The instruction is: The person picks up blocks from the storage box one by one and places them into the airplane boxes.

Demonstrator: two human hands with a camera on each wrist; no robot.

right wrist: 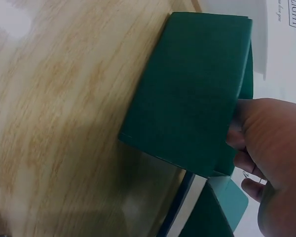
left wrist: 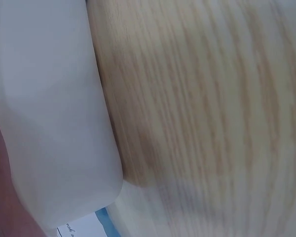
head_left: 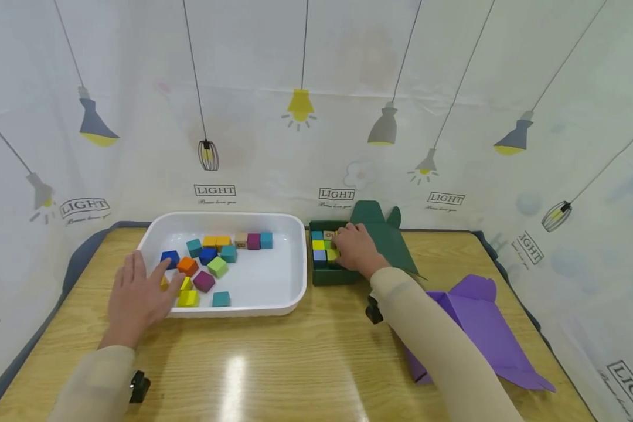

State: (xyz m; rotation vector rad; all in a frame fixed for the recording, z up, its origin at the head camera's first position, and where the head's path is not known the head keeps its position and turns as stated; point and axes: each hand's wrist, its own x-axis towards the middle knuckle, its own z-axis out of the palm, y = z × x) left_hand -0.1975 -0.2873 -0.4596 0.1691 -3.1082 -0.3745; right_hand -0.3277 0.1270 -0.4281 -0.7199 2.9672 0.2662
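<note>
- The left hand (head_left: 139, 299) is held with fingers spread over the left side of the white tray (head_left: 274, 269), where loose cubes (head_left: 217, 267) are scattered; if the rim were pressed down, the tray could be tipped.
- The right hand (head_left: 357, 251) is lowered into the green box (head_left: 329, 278), its fingertips hidden; whether a cube is pinched cannot be told.
- Seated cubes (head_left: 318, 245) there could be dislodged by crowded fingers.
- The open lid (head_left: 387, 237) could be knocked by the wrist.
- The purple box (head_left: 487, 334) could be shifted by the sleeve (head_left: 427, 322) above it.
</note>
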